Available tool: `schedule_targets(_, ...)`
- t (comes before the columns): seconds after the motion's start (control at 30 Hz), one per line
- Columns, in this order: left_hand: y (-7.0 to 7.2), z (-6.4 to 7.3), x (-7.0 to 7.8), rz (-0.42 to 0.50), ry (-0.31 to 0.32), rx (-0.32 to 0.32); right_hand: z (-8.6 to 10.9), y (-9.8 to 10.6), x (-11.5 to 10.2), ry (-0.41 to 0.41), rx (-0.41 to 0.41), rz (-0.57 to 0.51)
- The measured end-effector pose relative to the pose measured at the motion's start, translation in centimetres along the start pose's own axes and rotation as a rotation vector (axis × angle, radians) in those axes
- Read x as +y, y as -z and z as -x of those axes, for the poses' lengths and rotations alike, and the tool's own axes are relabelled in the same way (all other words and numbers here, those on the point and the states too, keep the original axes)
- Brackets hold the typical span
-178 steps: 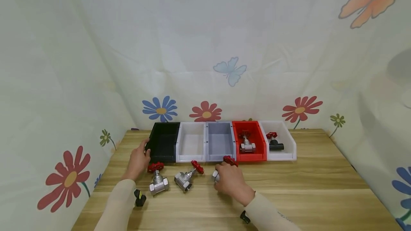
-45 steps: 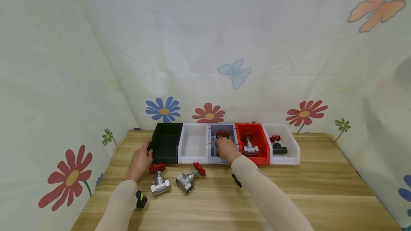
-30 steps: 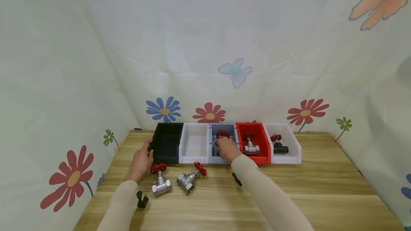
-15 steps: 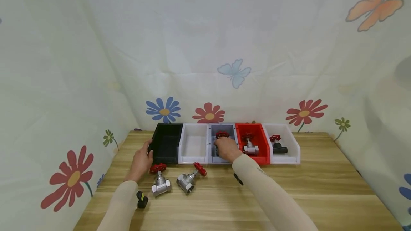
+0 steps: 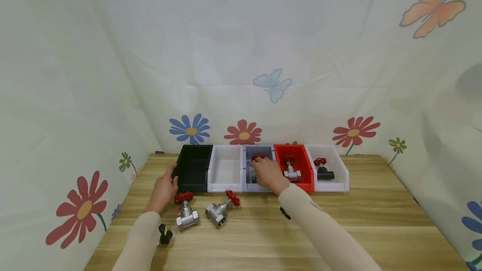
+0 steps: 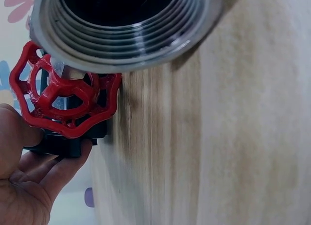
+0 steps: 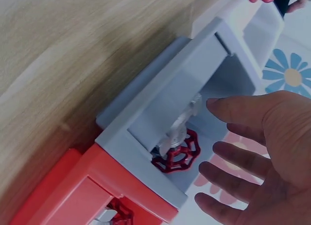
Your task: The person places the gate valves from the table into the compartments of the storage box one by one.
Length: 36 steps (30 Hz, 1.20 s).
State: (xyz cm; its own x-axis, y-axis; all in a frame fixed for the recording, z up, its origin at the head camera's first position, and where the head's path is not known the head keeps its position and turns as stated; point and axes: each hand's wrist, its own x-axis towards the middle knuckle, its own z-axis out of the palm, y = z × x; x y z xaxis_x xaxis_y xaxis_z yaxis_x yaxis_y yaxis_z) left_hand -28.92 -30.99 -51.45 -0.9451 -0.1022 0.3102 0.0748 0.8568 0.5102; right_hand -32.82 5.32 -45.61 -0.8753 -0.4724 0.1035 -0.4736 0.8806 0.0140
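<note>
My left hand [image 5: 162, 189] holds the left side of the black bin [image 5: 193, 187], fingers and thumb around its wall in the left wrist view. My right hand [image 7: 286, 152] is over the grey bin [image 7: 175, 84], its fingers spread and apart from the metal gate valve [image 7: 176, 137] inside. That valve's red handwheel [image 5: 257, 156] faces the back. On the table in front of the bins lie two more silver valves with red handwheels, a left valve [image 5: 187, 218] and a Y-shaped valve [image 5: 216, 213].
A red bin [image 5: 294, 187] holds a metal valve [image 5: 291, 173]. The right white bin [image 5: 331, 187] holds a black valve with a red handle [image 5: 325, 174]. Another white bin [image 5: 224, 187] stands between black and grey. A patterned curtain [image 5: 211, 53] hangs behind the table [image 5: 241, 246].
The right hand took a metal valve from the table into the grey bin, and has now let go and drawn slightly back to the right. The left hand stays on the black bin.
</note>
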Motion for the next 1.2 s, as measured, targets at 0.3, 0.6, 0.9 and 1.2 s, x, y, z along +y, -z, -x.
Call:
schedule_targets(0.3, 0.0, 0.0, 0.1, 0.000, 0.013, -0.023, 1.4, 1.1, 0.3, -0.012, 0.051, -0.099)
schedule_targets(0.6, 0.1, -0.1, 0.3, 0.007, 0.011, -0.011, 2.9, 2.1, 1.2, -0.018, 0.143, -0.153)
schedule_targets(0.9, 0.1, 0.0, 0.2, 0.006, 0.009, -0.013, 4.4, 2.8, 3.0, -0.070, 0.178, -0.159)
schedule_targets(1.2, 0.1, 0.0, 0.1, 0.003, 0.007, -0.015, 5.6, 2.9, 5.2, -0.087, 0.239, -0.147)
